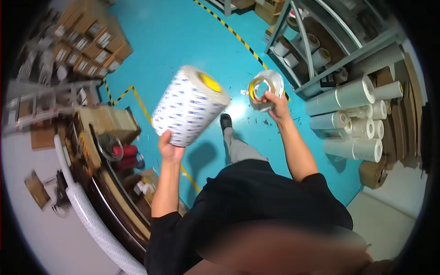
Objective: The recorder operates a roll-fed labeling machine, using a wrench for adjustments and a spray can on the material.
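Note:
A wide white roll (pixel 188 107) with rows of blue print and a yellow core tilts upward in front of me. My left hand (pixel 169 145) grips its lower end, with the fingers partly hidden beneath it. On the other side, my right hand (pixel 277 104) is closed on a tape roll (pixel 253 90) with a brown ring and a pale core. Behind that ring is a clear or whitish round piece (pixel 275 79), perhaps another roll; its kind is unclear. Both rolls are held up above the floor, apart from each other.
Stacked cardboard boxes (pixel 87 43) stand at the far left. A metal rack (pixel 302 43) with several rolls rises at the far right. Large wrapped rolls (pixel 341 98) lie in a pile on the right. Yellow-black tape (pixel 233 33) marks the blue floor (pixel 160 36). A workbench (pixel 110 178) runs along my left.

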A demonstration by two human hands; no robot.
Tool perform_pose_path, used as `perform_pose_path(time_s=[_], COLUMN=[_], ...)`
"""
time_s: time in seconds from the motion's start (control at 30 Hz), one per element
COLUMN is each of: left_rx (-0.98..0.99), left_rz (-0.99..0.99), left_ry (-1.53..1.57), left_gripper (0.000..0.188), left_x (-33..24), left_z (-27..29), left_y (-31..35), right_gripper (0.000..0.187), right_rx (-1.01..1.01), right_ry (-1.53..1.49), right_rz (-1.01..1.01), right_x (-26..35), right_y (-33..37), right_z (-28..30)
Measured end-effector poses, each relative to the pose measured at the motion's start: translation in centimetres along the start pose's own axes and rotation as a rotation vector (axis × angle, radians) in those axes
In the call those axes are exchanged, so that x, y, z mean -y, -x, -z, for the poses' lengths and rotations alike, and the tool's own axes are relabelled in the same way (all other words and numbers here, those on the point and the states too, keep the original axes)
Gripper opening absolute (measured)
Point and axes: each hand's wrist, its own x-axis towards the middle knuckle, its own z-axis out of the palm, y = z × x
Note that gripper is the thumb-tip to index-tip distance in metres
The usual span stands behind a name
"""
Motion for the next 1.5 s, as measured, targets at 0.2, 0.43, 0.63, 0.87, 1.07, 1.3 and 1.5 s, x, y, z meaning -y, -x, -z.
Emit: perform_pose_path(time_s=[0.2,0.43,0.63,0.87,1.07,1.3,1.5], left_rx=[-0.22,-0.374,-0.461,-0.398,-0.433,-0.451,-0.418], left_rz=[-0.061,-0.077,-0.096,0.012,-0.12,-0.189,-0.095], left_ry=[-0.1,0.002,0.055,-0.097,-0.23,-0.159,-0.297], left_gripper=[0.062,0.058,0.063,0.056,0.06,0.067,0.066], left_x=[-9.5,-19.8,-29.1,-41.5,-53.5,-67.3,-80.0], left_z=[-1.0,8.5,7.7,4.6,0.6,1.6,-1.3], left_y=[-21.5,-41.8,-69.1,-103.7,-129.9,-156.4,-184.3], right_gripper=[0.043,0.032,0.021,0.035,0.018,0.038,0.038], right_rx=[-0.114,-0.234,-0.431,-0.151,-0.296,0.084,0.093], right_ry=[0.116,0.64,0.985,0.615,0.884,1.417,1.215], right_rz=[-0.031,-0.246,-0.394,-0.884,-0.997,-0.287,-0.48], right_x=[-0.6,-7.4,-14.8,-24.3,-23.1,-15.1,-22.6], right_y=[-25.5,-55.8,-70.2,-88.3,-127.5,-176.8,-195.0], right_z=[-2.3,-2.1,3.4,5.3,-14.2,-46.0,-46.4])
